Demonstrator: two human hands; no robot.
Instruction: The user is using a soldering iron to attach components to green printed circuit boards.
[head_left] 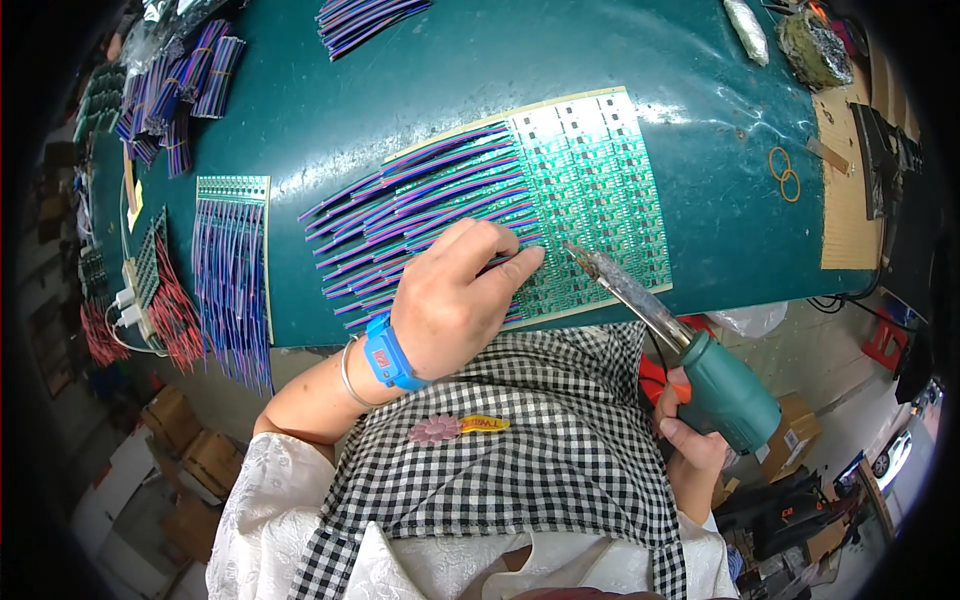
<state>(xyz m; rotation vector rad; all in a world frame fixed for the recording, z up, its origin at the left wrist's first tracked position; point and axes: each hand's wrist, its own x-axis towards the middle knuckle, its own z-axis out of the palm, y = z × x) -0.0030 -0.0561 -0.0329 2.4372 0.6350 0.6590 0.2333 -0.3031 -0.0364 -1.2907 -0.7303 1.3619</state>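
A large panel of green circuit boards [590, 180] lies on the table in front of me. Rows of multicoloured wire strips [440, 190] run across its left half and hang over its left edge. My left hand [455, 300] rests over these strips, thumb and forefinger pinched on the end of one at the boards; the fingertips partly hide it. In my right hand [695, 445] is a soldering gun [730, 390] with a green handle, fingers wrapped around the grip. Its tip points at the boards just right of my left fingertips. A blue wrist strap [390, 358] circles my left wrist.
Another wired board panel [232, 186] lies to the left, its wires draping over the table edge. Bundled wires [180, 85] are piled at the far left, with one more bundle [370, 22] at the back. Rubber bands [790, 186] and cardboard [850, 215] lie at right.
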